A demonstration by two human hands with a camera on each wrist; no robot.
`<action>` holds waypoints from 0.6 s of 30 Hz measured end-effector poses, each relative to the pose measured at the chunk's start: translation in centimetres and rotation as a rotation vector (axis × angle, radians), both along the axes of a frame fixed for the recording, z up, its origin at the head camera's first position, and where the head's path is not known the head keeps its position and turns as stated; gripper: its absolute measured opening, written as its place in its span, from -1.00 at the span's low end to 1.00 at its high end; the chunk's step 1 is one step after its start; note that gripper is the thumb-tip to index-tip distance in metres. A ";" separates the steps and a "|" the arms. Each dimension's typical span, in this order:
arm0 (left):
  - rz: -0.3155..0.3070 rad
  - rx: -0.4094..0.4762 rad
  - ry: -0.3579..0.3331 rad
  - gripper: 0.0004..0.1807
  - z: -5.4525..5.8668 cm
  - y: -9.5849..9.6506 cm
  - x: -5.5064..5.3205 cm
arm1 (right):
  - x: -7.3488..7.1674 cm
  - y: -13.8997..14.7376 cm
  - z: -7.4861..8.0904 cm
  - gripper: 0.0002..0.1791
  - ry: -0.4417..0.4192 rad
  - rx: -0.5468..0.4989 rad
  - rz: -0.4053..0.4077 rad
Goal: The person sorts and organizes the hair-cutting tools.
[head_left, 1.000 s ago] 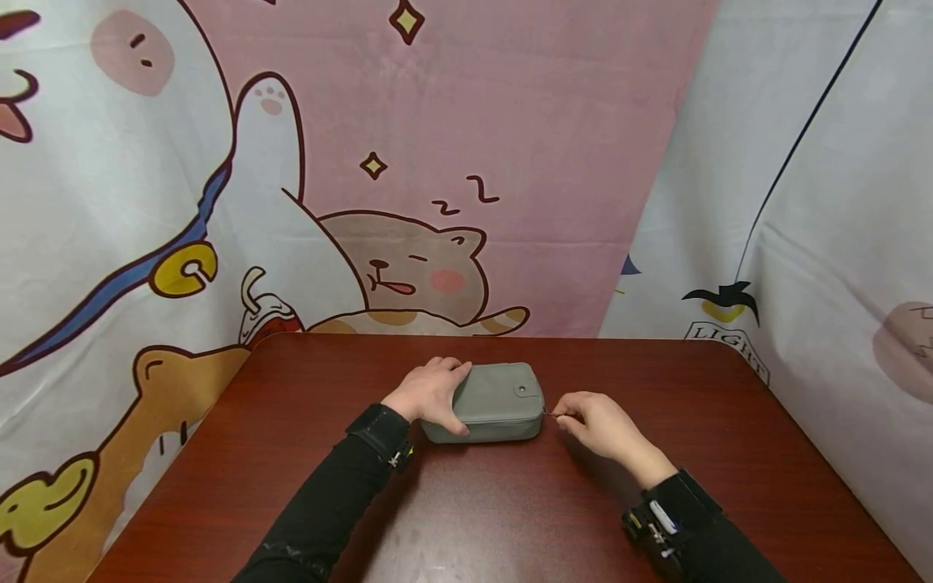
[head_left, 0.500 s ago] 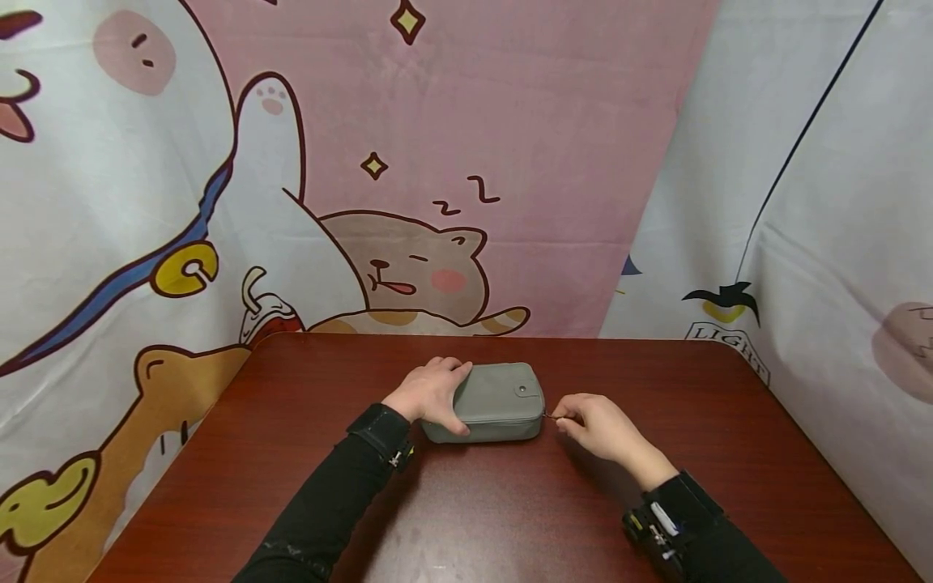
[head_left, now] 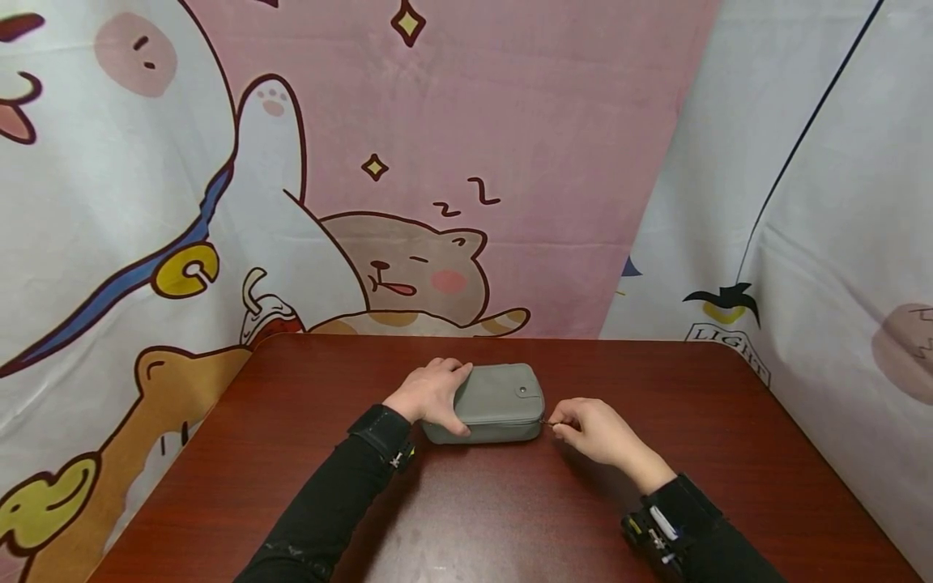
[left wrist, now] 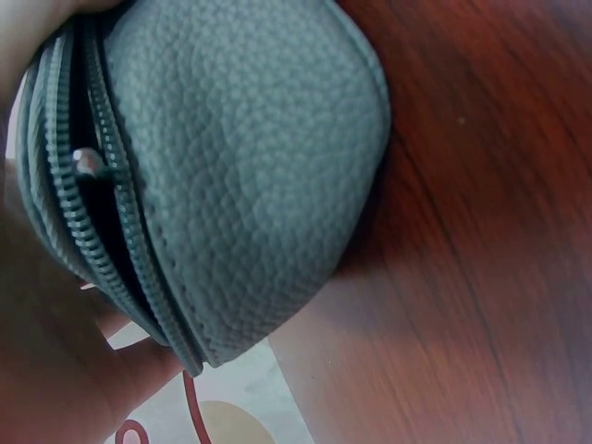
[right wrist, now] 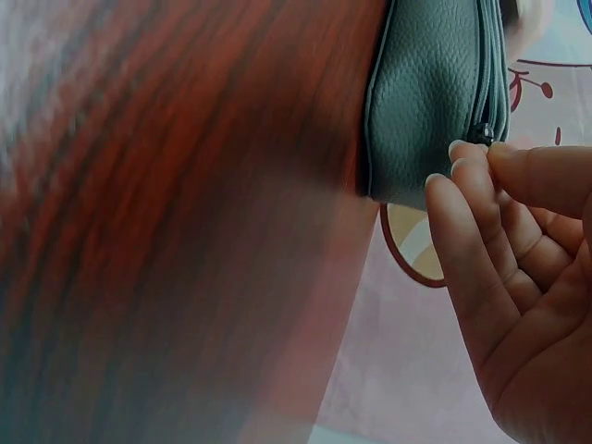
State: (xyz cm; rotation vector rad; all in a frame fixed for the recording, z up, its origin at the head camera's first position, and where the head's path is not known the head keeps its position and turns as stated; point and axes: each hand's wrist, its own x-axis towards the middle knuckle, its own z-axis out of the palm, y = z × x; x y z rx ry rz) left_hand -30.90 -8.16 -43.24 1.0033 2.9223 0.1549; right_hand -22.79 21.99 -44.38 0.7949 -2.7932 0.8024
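A grey-green zippered pouch [head_left: 499, 401] with pebbled leather-like sides lies on the table. Its left end is held by my left hand [head_left: 432, 394], thumb along the near side and fingers over the far side. My right hand [head_left: 598, 429] pinches the zipper pull at the right end between thumb and fingertips. In the right wrist view the dark zipper slider [right wrist: 484, 134] shows right at those fingertips; the pull itself is mostly hidden. The left wrist view shows the zipper teeth [left wrist: 69, 199] parted at the left end, with a small pale, shiny spot in the gap.
The reddish-brown wooden table [head_left: 481, 510] extends around the pouch on all sides. Behind it hangs a cloth backdrop [head_left: 554, 162] with cartoon animals, and a white cloth [head_left: 824, 202] hangs at the right. A snap button [head_left: 521, 390] sits on the pouch's top.
My right hand has shifted slightly nearer and to the left, the zipper pull moving with it along the pouch's right end. The left hand and pouch stay in place.
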 end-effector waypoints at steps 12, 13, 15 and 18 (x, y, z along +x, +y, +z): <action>-0.005 0.004 0.000 0.24 0.0 0.0 0.0 | 0.2 -0.2 -0.1 -0.87 0.010 -0.006 0.030; -0.004 0.004 0.000 0.24 0.0 0.0 0.0 | 0.2 -0.2 -0.1 -0.87 0.012 -0.006 0.029; -0.003 0.006 -0.003 0.24 0.0 0.0 0.0 | 0.2 -0.3 -0.1 -0.87 0.010 -0.009 0.026; -0.003 0.004 -0.004 0.24 0.0 0.0 0.0 | 0.3 -0.4 -0.1 -0.88 -0.003 -0.015 0.021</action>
